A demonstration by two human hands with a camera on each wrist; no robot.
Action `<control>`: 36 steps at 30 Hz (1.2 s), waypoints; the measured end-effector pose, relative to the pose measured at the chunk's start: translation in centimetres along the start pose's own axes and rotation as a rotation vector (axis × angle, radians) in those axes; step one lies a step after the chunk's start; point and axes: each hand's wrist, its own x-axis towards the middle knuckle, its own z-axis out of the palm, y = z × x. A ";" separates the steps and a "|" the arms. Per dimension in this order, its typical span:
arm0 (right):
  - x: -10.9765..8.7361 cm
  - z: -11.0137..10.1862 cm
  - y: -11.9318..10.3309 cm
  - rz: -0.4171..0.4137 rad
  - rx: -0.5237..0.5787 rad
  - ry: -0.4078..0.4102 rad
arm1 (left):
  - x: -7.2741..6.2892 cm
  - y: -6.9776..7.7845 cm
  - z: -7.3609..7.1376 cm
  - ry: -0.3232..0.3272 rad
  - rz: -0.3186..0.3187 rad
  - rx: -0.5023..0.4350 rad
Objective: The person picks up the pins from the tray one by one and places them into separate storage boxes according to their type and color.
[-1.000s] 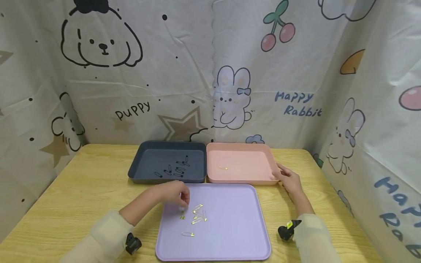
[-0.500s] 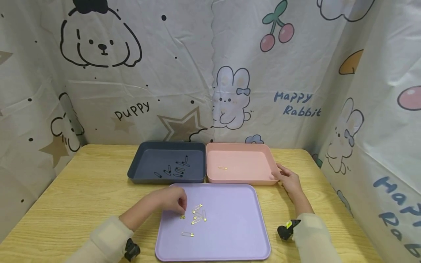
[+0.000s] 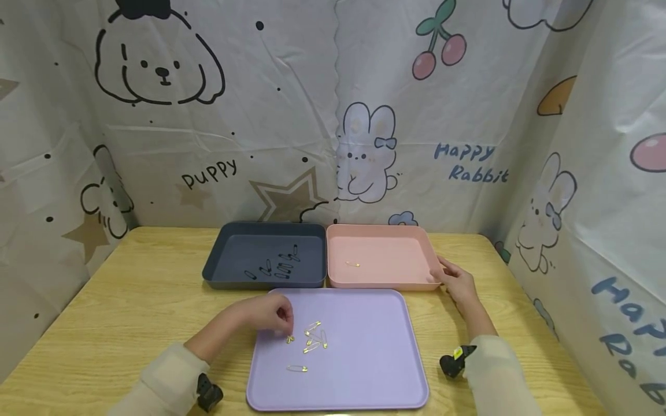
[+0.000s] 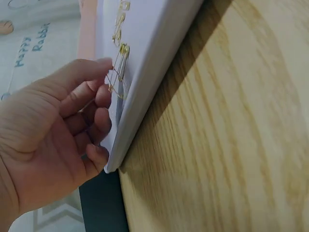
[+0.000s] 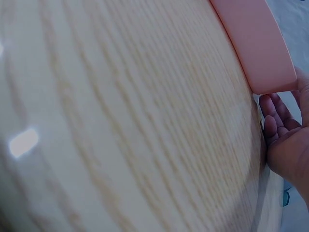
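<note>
My left hand (image 3: pixel 270 314) is over the left part of the lilac tray (image 3: pixel 364 370). In the left wrist view its thumb and forefinger pinch the end of a gold safety pin (image 4: pixel 116 77), beside more pins touching it. Several gold safety pins (image 3: pixel 314 341) lie in a loose cluster just right of the hand, with a single safety pin (image 3: pixel 297 368) nearer the front. At the right front corner of the pink tray (image 3: pixel 385 277), my right hand (image 3: pixel 460 287) grips the tray's edge, fingers curled by its outer side. One gold safety pin (image 3: pixel 352 264) lies in that tray.
The dark blue tray (image 3: pixel 229 271), left of the pink one and touching it, holds several black safety pins (image 3: pixel 283 268). All three trays stand on a wooden table (image 3: pixel 156 283). A printed cloth (image 3: pixel 291 115) hangs behind and at both sides.
My left hand has come down onto the small group of pins at the left, its fingertips closing on one. The right hand has stayed at the pink tray's corner.
</note>
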 end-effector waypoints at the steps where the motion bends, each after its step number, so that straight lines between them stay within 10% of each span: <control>1: 0.0 0.0 0.0 0.006 0.006 -0.001 | 0.0 -0.1 0.0 0.010 0.001 -0.020; 21: 0.3 0.0 0.4 0.015 0.013 -0.002 | 0.8 -1.2 0.3 0.321 -0.023 -0.334; 36: 0.2 -0.2 0.5 0.000 0.020 0.000 | 4.9 1.6 -1.5 0.462 -0.074 -0.439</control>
